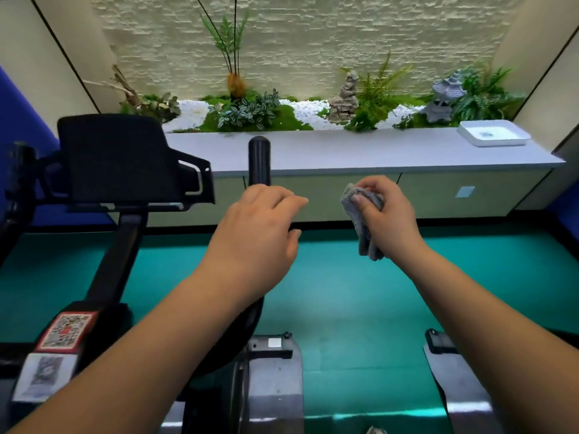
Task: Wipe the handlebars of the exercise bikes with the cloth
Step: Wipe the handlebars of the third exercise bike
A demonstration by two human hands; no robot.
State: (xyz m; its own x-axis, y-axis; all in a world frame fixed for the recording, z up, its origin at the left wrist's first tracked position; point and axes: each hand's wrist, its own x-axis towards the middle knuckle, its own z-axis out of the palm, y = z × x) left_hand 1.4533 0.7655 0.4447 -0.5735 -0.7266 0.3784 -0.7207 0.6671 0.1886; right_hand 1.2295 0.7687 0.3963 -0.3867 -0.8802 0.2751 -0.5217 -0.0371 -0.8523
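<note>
while the right hand [383,211] grasps the bunched grey cloth [365,225] clear of the bike, thumb pressed over the wad, the left hand [261,228] hovers with relaxed, uncurled fingers over the lower part of the black handlebar [259,159], whose rounded end stands upright just beyond its knuckles; whether the palm touches the bar below is hidden. this looks like the moment between passes, the cloth being off the grip, so the next move likely calls for bringing the cloth across to that upright grip and wrapping it round to rub along its length. left of the bar sits the bike's dark console [125,158]. beyond, a pale counter [344,151] carries a white tray [495,133] and a planter of ferns and white pebbles [307,112] against a textured wall, with teal floor [344,292] below.
</note>
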